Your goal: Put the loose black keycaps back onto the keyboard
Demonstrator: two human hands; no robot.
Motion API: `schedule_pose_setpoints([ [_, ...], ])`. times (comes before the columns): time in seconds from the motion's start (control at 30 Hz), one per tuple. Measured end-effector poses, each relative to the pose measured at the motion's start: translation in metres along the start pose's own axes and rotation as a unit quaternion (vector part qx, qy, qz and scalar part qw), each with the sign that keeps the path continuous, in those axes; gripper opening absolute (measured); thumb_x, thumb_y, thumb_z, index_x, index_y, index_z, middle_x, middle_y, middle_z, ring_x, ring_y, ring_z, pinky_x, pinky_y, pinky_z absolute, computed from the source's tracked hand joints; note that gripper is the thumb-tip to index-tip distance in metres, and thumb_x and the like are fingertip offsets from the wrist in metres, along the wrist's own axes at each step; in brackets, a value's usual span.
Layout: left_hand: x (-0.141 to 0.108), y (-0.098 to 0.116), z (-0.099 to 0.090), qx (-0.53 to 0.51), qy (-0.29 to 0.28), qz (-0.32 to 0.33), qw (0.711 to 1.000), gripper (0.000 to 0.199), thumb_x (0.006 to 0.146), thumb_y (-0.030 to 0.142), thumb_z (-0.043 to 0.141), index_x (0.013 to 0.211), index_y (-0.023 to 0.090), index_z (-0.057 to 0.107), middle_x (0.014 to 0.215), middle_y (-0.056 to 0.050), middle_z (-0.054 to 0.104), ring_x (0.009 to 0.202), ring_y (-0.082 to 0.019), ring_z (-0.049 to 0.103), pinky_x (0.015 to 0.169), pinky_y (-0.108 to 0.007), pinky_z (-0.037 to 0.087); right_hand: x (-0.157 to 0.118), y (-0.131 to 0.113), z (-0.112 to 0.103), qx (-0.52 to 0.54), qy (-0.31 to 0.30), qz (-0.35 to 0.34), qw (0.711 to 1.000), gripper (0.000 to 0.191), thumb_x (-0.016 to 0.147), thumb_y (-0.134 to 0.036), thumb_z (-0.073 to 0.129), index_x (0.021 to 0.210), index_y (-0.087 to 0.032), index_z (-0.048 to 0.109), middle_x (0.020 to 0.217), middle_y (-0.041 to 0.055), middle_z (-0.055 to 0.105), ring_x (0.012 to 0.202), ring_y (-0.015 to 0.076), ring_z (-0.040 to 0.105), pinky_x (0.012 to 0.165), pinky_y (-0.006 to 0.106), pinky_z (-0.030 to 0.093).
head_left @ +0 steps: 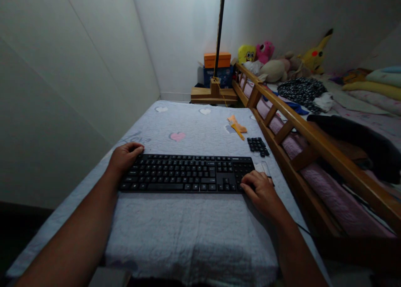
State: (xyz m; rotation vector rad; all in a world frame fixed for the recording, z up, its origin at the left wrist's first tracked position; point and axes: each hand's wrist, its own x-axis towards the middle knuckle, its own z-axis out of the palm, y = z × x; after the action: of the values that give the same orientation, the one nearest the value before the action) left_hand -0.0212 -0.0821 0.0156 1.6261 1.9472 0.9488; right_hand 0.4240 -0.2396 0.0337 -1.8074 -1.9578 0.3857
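A black keyboard [175, 174] lies across the quilted cloth, and its number pad [242, 168] looks bare of keycaps. At its left end, my left hand [126, 155] is closed around the upper corner, fingers bent together. My right hand [258, 186] grips the lower right end, thumb on the front edge by the number pad. Just beyond that end sits a group of loose black keycaps [257, 146]. A clear plastic piece [265, 168] rests beside the keyboard, partly hidden by my right hand.
A yellow-handled brush [238, 131] and an orange cloth [240, 125] lie farther back. A wooden bed rail [282, 120] runs along the right side. Behind the table stand a wooden base with a pole [214, 95] and an orange box [217, 59]. A white cabinet [72, 69] borders the left.
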Motion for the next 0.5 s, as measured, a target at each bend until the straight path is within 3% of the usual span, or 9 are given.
schedule_pose_setpoints([
  [0.5, 0.0011, -0.0004, 0.0016, -0.011, 0.002, -0.002, 1.000, 0.043, 0.064, 0.050, 0.062, 0.088, 0.016, 0.071, 0.089, -0.006, 0.073, 0.084, -0.022, 0.065, 0.082, -0.030, 0.048, -0.0030, -0.0010, 0.0102, -0.045, 0.020, -0.014, 0.999, 0.011, 0.089, -0.020, 0.056, 0.080, -0.023, 0.062, 0.089, 0.0038, 0.061, 0.092, 0.0233, 0.050, 0.081, 0.038, 0.030],
])
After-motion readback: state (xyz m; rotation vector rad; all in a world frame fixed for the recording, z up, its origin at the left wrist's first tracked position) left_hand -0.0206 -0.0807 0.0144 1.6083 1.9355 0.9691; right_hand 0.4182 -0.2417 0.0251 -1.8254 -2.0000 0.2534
